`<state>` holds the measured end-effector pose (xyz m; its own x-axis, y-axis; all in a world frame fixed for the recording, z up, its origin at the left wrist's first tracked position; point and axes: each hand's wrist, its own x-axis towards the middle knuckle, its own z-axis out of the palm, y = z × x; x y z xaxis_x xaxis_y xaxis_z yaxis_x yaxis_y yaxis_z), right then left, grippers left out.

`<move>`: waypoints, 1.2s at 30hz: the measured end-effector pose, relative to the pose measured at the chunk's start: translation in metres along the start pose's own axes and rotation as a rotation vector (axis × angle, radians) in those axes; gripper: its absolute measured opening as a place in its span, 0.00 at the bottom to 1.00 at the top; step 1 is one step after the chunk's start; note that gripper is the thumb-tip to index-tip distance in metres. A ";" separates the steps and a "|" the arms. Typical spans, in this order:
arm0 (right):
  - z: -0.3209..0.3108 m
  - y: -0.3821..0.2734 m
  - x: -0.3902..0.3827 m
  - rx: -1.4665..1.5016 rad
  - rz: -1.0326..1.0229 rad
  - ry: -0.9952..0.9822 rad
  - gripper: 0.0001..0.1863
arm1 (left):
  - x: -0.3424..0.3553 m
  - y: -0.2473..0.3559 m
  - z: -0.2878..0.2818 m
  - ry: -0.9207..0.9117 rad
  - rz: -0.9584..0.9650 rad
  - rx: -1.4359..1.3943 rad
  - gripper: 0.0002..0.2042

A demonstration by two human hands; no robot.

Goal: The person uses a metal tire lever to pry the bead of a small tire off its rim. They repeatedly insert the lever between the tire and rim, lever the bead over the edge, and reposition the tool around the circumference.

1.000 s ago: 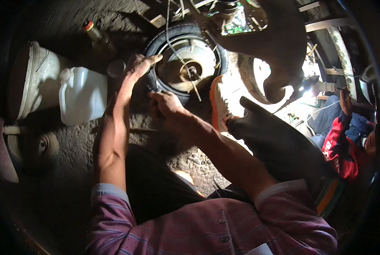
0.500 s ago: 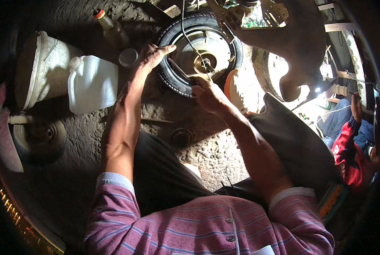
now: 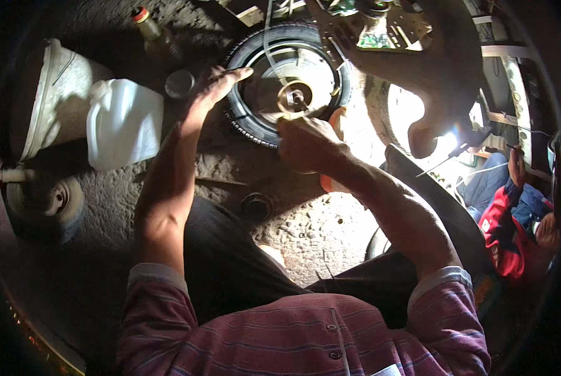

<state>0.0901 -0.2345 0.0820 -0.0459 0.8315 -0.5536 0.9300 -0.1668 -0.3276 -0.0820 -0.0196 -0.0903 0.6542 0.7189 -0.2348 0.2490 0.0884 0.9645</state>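
Note:
A wheel with a black tyre [image 3: 243, 56] lies on the ground ahead of me, its rim and central hub [image 3: 295, 98] lit brightly. My left hand [image 3: 221, 84] is at the tyre's left side. Its thumb stretches over the sidewall, while the fingers are partly hidden on the outer side. My right hand [image 3: 309, 143] is closed in a fist at the wheel's near edge, below the hub. What it grips is hidden by the hand itself. A pale strap or cord [image 3: 268, 47] runs down across the wheel toward the hub.
On the left are a white bucket [image 3: 42, 100], a white jug [image 3: 127, 125], a bottle [image 3: 158, 34] and a small wheel [image 3: 48, 200]. A large brown metal piece [image 3: 443, 56] overhangs the right. Beyond it, a person in a red sleeve [image 3: 503, 232] sits by a bright lamp [image 3: 446, 141].
My right hand has turned and moved slightly down, showing more of its back. The dark bar seen by it earlier is no longer visible. My left hand stays on the tyre; the view has shifted slightly.

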 end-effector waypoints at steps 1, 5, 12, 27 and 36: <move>-0.004 -0.008 0.001 -0.030 -0.148 0.045 0.15 | -0.001 0.007 0.002 0.012 -0.024 0.050 0.30; -0.032 -0.011 0.027 -0.120 -0.041 0.138 0.15 | -0.018 0.039 0.004 0.155 -0.109 0.374 0.32; -0.043 0.028 0.071 -0.119 -0.158 0.290 0.17 | -0.023 0.044 0.003 0.180 -0.105 0.347 0.24; -0.058 0.038 0.118 -0.421 -0.414 0.300 0.26 | -0.018 0.044 0.004 0.042 0.112 0.121 0.28; -0.070 0.023 0.134 -0.523 -0.450 0.152 0.21 | -0.002 0.011 0.003 -0.019 0.197 0.094 0.25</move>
<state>0.1310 -0.0897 0.0540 -0.4514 0.8309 -0.3255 0.8876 0.4556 -0.0679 -0.0788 -0.0218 -0.0799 0.7100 0.7027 -0.0464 0.1799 -0.1173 0.9767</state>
